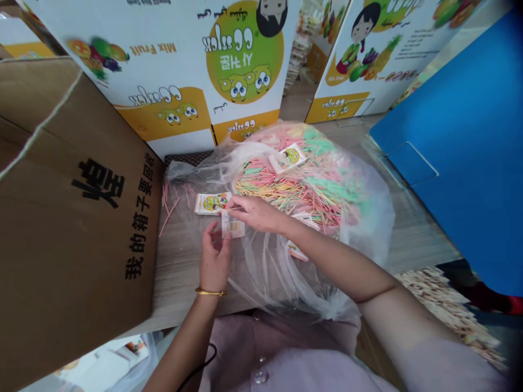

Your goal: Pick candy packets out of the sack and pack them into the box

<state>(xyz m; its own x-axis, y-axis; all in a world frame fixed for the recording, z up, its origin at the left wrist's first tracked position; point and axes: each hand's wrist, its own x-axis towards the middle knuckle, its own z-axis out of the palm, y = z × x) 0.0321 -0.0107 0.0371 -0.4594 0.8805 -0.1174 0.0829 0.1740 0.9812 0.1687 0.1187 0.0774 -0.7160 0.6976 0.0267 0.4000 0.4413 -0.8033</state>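
A small clear-faced candy packet [233, 226] with pale coloured sticks showing through is between my hands. The thumb and fingers of my right hand [259, 213] pinch it at the top edge. My left hand [215, 258], a gold bangle at its wrist, has its bent fingers and thumb at the packet's left edge. Just behind lies a printed candy packet [210, 203], flat on the table. Right of my hands, a big clear plastic bag [368, 218] holds a heap of pink, green and yellow candy sticks [278, 188]. Another printed packet [292, 157] rests on the heap.
A brown carton [77, 218] stands at the left; loose pink sticks [167, 218] lie beside it. White and yellow printed cartons [171, 71] line the back. At the right is a blue panel [457, 147]. More packets [298, 250] lie under my right forearm.
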